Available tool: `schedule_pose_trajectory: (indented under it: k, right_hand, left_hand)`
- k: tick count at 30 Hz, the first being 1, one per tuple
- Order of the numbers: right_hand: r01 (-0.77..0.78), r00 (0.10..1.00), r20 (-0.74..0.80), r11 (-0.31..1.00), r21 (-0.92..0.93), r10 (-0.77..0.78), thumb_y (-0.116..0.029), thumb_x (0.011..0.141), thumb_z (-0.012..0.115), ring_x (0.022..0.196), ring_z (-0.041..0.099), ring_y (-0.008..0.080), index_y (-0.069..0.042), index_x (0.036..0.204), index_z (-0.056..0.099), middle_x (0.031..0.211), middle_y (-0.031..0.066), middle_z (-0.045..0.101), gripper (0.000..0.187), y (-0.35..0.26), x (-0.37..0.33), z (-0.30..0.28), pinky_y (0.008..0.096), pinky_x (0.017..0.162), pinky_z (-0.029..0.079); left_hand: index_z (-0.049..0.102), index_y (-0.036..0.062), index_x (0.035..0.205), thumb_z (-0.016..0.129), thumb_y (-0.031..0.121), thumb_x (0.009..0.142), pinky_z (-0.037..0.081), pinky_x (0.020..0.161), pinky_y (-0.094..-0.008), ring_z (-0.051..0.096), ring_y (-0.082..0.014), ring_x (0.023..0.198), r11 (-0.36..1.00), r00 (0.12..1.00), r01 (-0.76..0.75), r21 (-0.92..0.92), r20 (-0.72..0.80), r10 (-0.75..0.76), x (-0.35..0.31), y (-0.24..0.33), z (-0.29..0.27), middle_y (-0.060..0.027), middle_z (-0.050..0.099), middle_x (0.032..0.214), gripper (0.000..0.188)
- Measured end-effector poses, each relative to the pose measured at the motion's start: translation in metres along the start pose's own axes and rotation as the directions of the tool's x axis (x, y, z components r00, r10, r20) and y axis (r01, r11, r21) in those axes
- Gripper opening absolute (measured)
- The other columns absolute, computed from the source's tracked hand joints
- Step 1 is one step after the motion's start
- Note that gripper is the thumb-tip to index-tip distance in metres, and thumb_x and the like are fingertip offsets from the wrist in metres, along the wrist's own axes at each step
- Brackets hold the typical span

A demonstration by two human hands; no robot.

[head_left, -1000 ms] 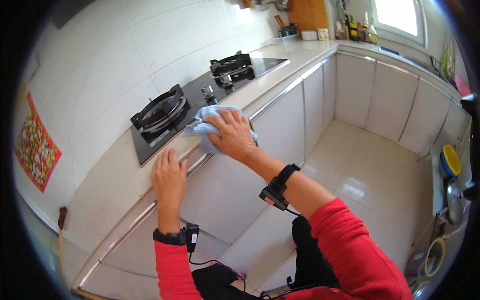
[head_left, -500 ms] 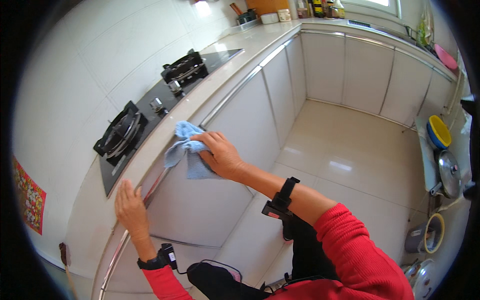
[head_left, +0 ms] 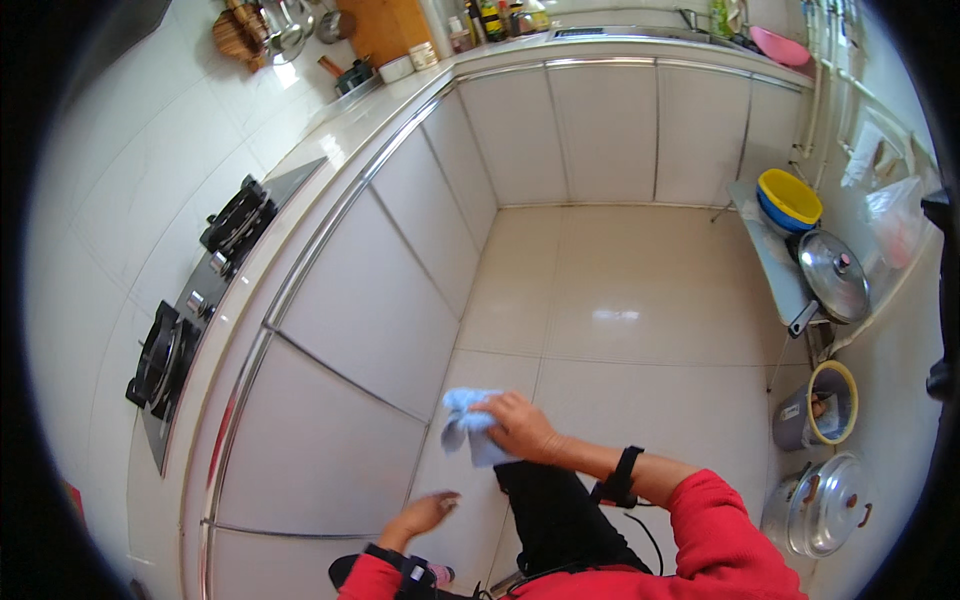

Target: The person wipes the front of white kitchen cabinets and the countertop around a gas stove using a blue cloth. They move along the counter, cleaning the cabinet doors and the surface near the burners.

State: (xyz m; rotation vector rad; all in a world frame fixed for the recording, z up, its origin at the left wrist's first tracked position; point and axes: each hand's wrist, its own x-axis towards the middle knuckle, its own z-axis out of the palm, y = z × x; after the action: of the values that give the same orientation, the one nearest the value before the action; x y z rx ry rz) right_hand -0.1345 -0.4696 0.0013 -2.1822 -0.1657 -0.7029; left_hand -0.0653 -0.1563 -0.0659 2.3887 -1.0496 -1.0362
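Observation:
A crumpled light blue cloth (head_left: 470, 425) hangs from my right hand (head_left: 522, 428), whose fingers are closed on it. Hand and cloth are in the air in front of the white lower cabinets, above the tiled floor. My left hand (head_left: 425, 514) is lower and to the left, in front of the cabinet fronts and apart from the cloth. Its fingers point right but are smeared, so I cannot make out whether they grip anything.
At left, a black gas stove (head_left: 190, 300) is set in the pale countertop (head_left: 262, 262). Along the right wall are a small table (head_left: 765, 255) with yellow and blue basins (head_left: 790, 197) and a lidded pan (head_left: 835, 275), then a grey bucket (head_left: 793, 420) and a metal pot (head_left: 825, 505).
Both hands have left the counter's front edge and moved right and down, the right one carrying the cloth. My view has turned to the right, showing more floor and the right wall.

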Motion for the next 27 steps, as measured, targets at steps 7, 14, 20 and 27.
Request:
schedule_pose_trajectory:
  k: [7, 14, 20, 27]
  right_hand:
    - [0.296, 0.949, 0.117, 0.955, -0.017, -0.293, -0.014, 0.077, 0.072, 0.11, 0.057, 0.0329, -0.02, 0.12, 0.06, 0.12, 0.0114, 0.059, 0.045, -0.017, -0.005, -0.005, 0.0417, 0.095, 0.048]
    - [0.145, 0.842, 0.495, 0.974, 0.176, -0.215, -0.02, 0.081, 0.073, 0.113, 0.053, 0.0331, -0.019, 0.129, 0.053, 0.126, 0.0136, 0.054, 0.052, 0.0, 0.022, 0.005, 0.0422, 0.093, 0.045]
    - [0.052, 0.755, 0.649, 0.994, 0.092, -0.099, -0.017, 0.082, 0.072, 0.112, 0.054, 0.0328, -0.018, 0.128, 0.055, 0.122, 0.0131, 0.056, 0.049, 0.038, 0.088, 0.028, 0.0419, 0.094, 0.045]
    - [0.325, 0.735, 0.651, 0.941, -0.095, -0.188, -0.011, 0.078, 0.07, 0.109, 0.055, 0.0344, -0.02, 0.125, 0.057, 0.115, 0.0125, 0.059, 0.05, 0.063, 0.173, 0.047, 0.043, 0.094, 0.048]
  left_hand:
    - [0.057, 0.0017, 0.127, 0.049, 0.035, 0.097, 0.046, 0.097, -0.0424, 0.059, -0.0345, 0.114, 0.992, 0.747, -0.108, -0.06, 0.654, 0.12, 0.064, -0.06, 0.2, -0.0171, 0.064, 0.124, 0.046]
    - [0.057, 0.0019, 0.128, 0.05, 0.033, 0.096, 0.046, 0.096, -0.0434, 0.059, -0.0357, 0.113, 0.987, 0.703, -0.1, -0.128, 0.693, 0.161, 0.187, -0.027, 0.175, -0.0182, 0.063, 0.123, 0.045]
    - [0.056, 0.002, 0.128, 0.051, 0.031, 0.096, 0.046, 0.095, -0.0442, 0.059, -0.0368, 0.112, 0.971, 0.705, -0.153, -0.186, 0.667, 0.239, 0.258, -0.008, 0.108, -0.0191, 0.063, 0.123, 0.044]
    - [0.056, 0.0022, 0.128, 0.052, 0.029, 0.095, 0.047, 0.094, -0.0452, 0.059, -0.038, 0.111, 0.971, 0.798, -0.14, -0.196, 0.558, 0.228, 0.231, 0.009, 0.061, -0.0201, 0.063, 0.122, 0.043]
